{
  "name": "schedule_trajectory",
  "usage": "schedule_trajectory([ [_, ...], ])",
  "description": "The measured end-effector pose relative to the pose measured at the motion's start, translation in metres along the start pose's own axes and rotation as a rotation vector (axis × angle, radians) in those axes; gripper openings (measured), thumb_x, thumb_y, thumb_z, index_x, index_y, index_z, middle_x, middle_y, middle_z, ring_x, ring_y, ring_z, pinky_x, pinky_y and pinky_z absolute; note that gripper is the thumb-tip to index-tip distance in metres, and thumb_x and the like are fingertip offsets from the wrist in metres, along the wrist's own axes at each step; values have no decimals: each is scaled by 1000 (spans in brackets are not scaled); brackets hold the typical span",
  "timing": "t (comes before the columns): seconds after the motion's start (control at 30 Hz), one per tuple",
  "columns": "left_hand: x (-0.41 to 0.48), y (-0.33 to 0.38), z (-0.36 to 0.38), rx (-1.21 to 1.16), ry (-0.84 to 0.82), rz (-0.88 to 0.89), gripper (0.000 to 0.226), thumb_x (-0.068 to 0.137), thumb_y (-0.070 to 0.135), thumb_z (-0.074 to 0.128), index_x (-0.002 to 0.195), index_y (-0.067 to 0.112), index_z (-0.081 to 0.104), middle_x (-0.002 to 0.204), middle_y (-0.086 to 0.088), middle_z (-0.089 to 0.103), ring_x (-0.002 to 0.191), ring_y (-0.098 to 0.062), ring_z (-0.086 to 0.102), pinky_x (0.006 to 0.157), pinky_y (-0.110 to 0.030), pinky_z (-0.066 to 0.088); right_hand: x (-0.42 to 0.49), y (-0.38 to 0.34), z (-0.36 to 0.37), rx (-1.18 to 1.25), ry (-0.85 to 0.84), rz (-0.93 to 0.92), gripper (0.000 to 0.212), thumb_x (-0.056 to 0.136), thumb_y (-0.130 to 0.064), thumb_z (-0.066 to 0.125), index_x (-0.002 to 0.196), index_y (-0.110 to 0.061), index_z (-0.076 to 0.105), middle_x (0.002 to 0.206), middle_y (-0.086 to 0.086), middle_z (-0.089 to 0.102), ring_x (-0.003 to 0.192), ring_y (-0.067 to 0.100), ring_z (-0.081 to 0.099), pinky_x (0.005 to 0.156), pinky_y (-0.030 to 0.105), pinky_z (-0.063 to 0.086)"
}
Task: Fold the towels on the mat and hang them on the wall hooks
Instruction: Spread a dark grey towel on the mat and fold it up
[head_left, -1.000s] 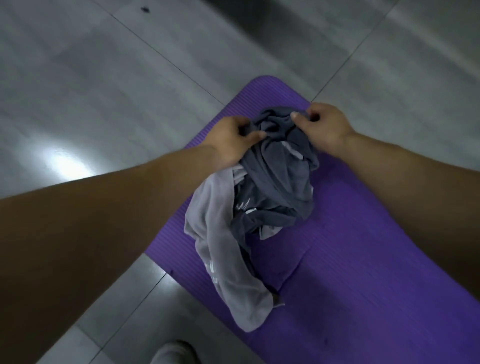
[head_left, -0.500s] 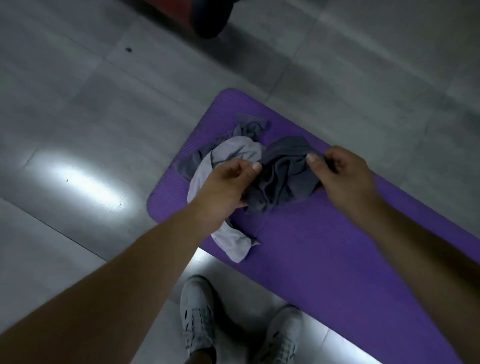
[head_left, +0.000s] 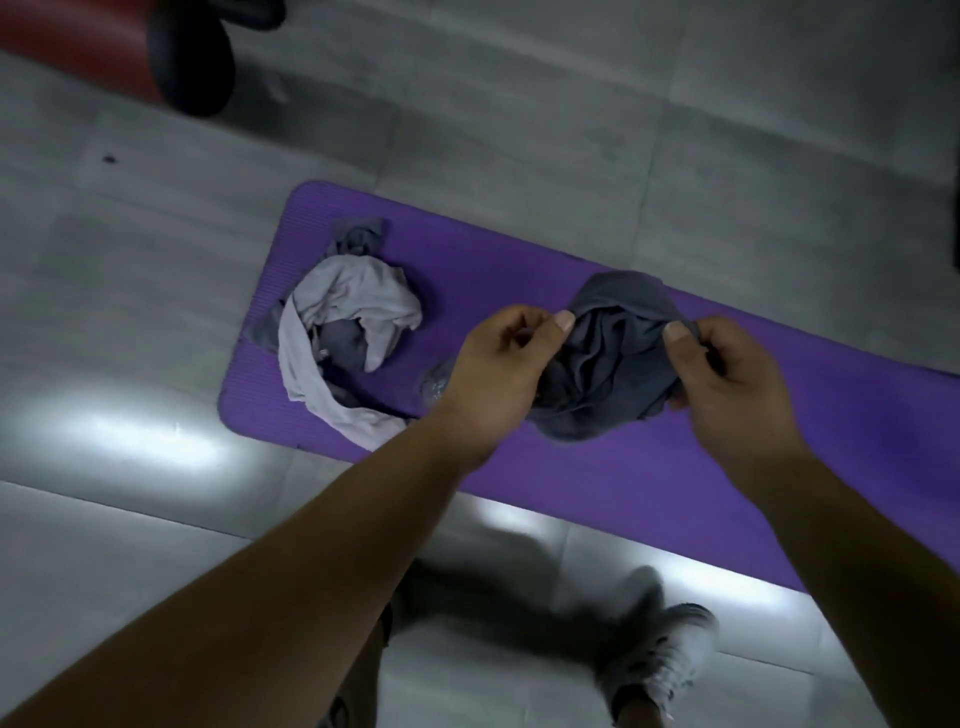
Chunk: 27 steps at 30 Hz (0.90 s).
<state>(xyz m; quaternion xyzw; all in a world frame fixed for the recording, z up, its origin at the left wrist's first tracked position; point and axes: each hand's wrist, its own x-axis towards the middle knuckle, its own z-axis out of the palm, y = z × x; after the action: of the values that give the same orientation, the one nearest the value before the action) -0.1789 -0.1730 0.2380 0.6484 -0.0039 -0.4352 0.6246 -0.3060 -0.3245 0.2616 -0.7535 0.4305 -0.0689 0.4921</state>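
Grey floor (head_left: 467, 130), purple mat (head_left: 623, 467): left hand (head_left: 498, 374) and right hand (head_left: 727, 384) pinching crumpled dark towel (head_left: 608, 374) at three o'clock, heap (head_left: 353, 301) at nine, nothing folded or hung.

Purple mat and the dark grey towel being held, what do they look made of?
Purple mat: likely foam, matte, with fine parallel ribs and rounded corners. Dark grey towel: soft matte cloth, bunching into limp folds; the exact fibre cannot be told.
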Motion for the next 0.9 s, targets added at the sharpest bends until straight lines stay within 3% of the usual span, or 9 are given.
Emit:
schedule_trajectory([
  [0.17,-8,-35,113,101,-56,45,28,95,35,66,83,9,63,72,3,57,70,-14,57,69,-44,57,-4,73,-96,43,24,26,27,101,-36,54,77,-24,56,66,-4,57,62,13,54,62,36,50],
  [0.27,-7,-78,186,181,-45,94,29,98,26,63,91,-3,62,73,-1,57,66,-9,53,60,-23,48,-1,140,-150,38,13,32,28,100,-38,55,76,-23,54,69,-3,57,65,11,55,61,31,49],
  [0.37,6,-138,252,233,-47,76,28,98,22,63,94,-6,62,75,-6,55,69,-10,50,61,-22,45,5,223,-194,-10,-11,61,33,99,-38,57,83,-9,57,72,4,59,64,9,51,60,27,43],
  [0.47,30,-204,293,314,-32,38,20,97,22,64,86,5,66,70,5,59,63,-5,51,61,-20,47,14,300,-218,-72,-42,97,38,98,-35,60,90,2,57,83,20,61,62,5,46,55,19,38],
  [0.53,49,-246,308,414,-50,38,22,96,24,66,74,19,62,60,14,54,55,3,47,59,-16,43,22,348,-225,-160,-50,119,37,96,-36,62,89,0,59,81,18,61,62,6,46,52,15,36],
  [0.63,70,-300,320,625,-147,23,19,94,24,67,76,21,61,61,13,53,51,8,48,54,-9,35,34,414,-224,-278,-39,174,31,92,-36,65,82,-7,60,74,8,60,66,15,50,57,27,39],
  [0.7,84,-334,323,690,-210,-11,18,95,24,66,78,20,61,63,7,57,52,6,52,55,-11,40,41,449,-218,-288,-31,186,28,91,-34,68,81,-9,62,72,5,61,66,16,52,59,28,40],
  [0.8,107,-367,315,769,-268,-81,14,94,29,65,90,16,64,68,-3,67,58,-17,64,60,-28,49,50,482,-202,-283,-9,127,22,91,-30,68,83,-10,64,76,5,64,68,12,56,58,17,39],
  [0.9,131,-382,305,934,-365,40,46,80,40,78,116,19,60,101,0,68,92,-16,66,83,-30,52,61,502,-177,-229,18,58,14,91,-27,68,87,-14,63,79,-4,63,72,-4,57,61,6,37],
])
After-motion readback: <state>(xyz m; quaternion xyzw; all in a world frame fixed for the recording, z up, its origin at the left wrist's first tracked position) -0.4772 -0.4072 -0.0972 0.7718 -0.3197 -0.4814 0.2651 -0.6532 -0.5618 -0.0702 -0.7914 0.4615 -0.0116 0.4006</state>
